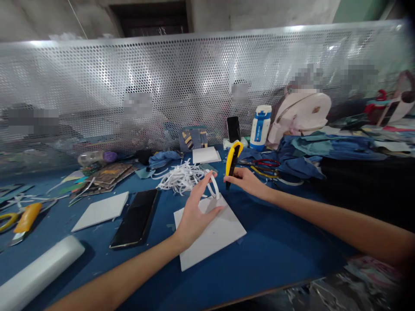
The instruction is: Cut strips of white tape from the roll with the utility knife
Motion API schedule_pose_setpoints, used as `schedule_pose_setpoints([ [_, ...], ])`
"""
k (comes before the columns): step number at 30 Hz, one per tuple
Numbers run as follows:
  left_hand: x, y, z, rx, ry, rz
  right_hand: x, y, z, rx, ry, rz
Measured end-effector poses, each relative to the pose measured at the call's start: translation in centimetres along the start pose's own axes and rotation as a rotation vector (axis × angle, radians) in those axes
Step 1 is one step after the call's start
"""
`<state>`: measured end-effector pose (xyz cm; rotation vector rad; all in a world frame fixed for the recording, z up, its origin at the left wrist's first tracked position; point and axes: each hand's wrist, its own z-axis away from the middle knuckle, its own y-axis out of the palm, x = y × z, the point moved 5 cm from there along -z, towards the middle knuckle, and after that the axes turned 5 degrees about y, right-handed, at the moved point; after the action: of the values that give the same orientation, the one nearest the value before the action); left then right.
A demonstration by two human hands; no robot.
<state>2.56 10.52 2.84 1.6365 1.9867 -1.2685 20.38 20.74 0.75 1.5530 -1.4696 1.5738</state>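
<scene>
My right hand (248,182) grips a yellow-and-black stapler (234,157), held upright just above the table. My left hand (196,212) is open over a white square card (212,244), with the thumb apart from the fingers. A white strip (214,185) curves up at the far corner of that card, near my left fingertips; whether the fingers touch it I cannot tell. Behind the left hand lies a tangled pile of white strips (181,176). The stapler is to the right of the strip and apart from it.
Left of the card are a black phone (135,218), another white card (101,211), a pale long case (42,272) and an orange-handled cutter (28,218). At the back stand a bottle (260,128) and a backpack (303,113) before a perforated metal panel (194,73). Blue cloth (343,147) lies right.
</scene>
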Motion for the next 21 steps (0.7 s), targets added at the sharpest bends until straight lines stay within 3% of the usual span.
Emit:
schedule_pose_setpoints([
  [9, 0.2, -0.1, -0.1, -0.025, -0.015, 0.000, -0.1, -1.2, -0.1, 0.099, 0.268, 0.020],
  [21, 0.2, -0.1, 0.1, -0.032, -0.004, -0.018, -1.2, -1.5, -0.8, 0.222, 0.121, 0.381],
])
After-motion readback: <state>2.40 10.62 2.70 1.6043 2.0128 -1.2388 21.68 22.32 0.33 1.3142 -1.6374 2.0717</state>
